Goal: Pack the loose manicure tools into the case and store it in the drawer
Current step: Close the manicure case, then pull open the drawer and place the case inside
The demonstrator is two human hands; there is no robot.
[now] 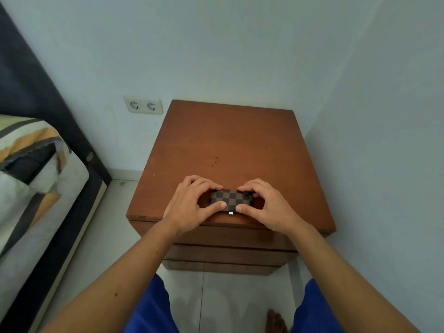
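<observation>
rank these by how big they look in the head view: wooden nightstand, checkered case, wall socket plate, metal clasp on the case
1. wooden nightstand
2. checkered case and wall socket plate: alike in apparent size; hands cover the case's ends and it lies nearer, so unranked
3. metal clasp

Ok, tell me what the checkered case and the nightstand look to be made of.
Checkered case: probably faux leather or coated fabric, a matte brown-and-black check print, with a small silvery metal clasp at the front edge. Nightstand: wood or wood veneer, reddish-brown with a smooth, low-sheen finish and a few dark marks on top.
</observation>
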